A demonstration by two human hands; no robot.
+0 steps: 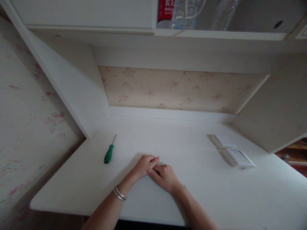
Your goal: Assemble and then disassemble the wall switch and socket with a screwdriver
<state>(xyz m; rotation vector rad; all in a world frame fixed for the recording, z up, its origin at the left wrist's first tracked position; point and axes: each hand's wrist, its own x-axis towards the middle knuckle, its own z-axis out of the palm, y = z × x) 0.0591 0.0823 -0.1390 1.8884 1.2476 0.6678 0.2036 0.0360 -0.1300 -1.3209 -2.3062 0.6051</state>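
My left hand [145, 166] and my right hand [166, 176] rest together on the white desk [96, 188], their fingers closed and touching at the middle. No object shows in either hand. Silver bangles [120, 193] circle my left wrist. To the left of my hands lies a screwdriver [109, 154] with a green handle, its thin shaft pointing toward the back. Over on the right are a white wall switch [224, 140] and, just in front of it, a white wall socket [240, 158] on a raised box.
An upright side panel [74, 86] borders the desk at left, another panel [275, 108] at right. Overhead, a shelf [216, 35] holds a red-labelled bottle [165, 11] and clear plastic bottles [225, 14]. Floral wallpaper [172, 88] covers the back wall.
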